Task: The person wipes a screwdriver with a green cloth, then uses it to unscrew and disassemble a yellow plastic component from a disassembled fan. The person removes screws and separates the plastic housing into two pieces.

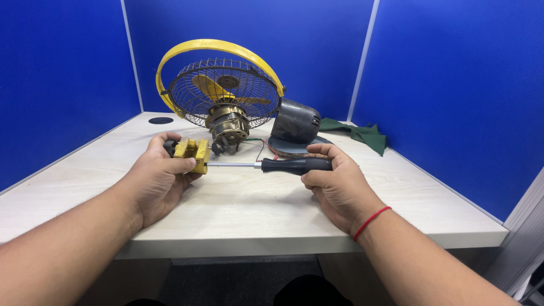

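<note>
My left hand [157, 180] grips a small yellow plastic part [193, 152] just above the table, in front of the fan. My right hand [335, 187] holds the black handle of a screwdriver [294, 165]. Its metal shaft runs level to the left, and the tip meets the right side of the yellow part. Behind both hands stands a partly dismantled table fan [221, 93] with a yellow ring, a wire cage, a yellow blade and a bare brass-coloured motor [228, 123]. Red and dark wires trail from the motor onto the table.
A dark motor cover [294, 120] rests on a round dark base behind my right hand. A green cloth [362, 134] lies at the back right. The light wood table [243, 204] has a round cable hole [161, 120] at the back left. Blue partition walls enclose the table.
</note>
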